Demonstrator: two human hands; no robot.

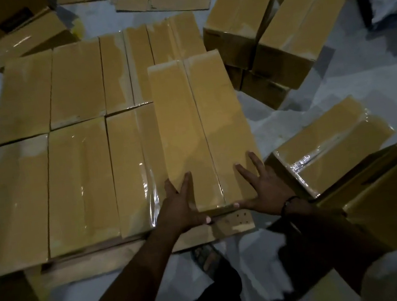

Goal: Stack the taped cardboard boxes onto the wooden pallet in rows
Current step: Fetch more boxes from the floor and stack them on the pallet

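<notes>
Apparently nearly through one layer. Holds a taped box (202, 129) at 5 o'clock of the pallet (230, 222) with spread fingers (187, 182) of left hand (182, 208) and right hand (264, 189). Leaves loose boxes (301, 21) at 2 o'clock.

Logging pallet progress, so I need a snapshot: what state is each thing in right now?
Long taped brown cardboard box: under both hands at the rows' right end, lying across both rows.
Left hand: fingers straight, flat on the box's near end.
Right hand: fingers spread, flat on the same end.
Taped cardboard boxes in rows: flat, side by side, two rows.
Wooden pallet: loaded, near edge showing.
Brown boxes on the floor: taped, not yet stacked.
</notes>
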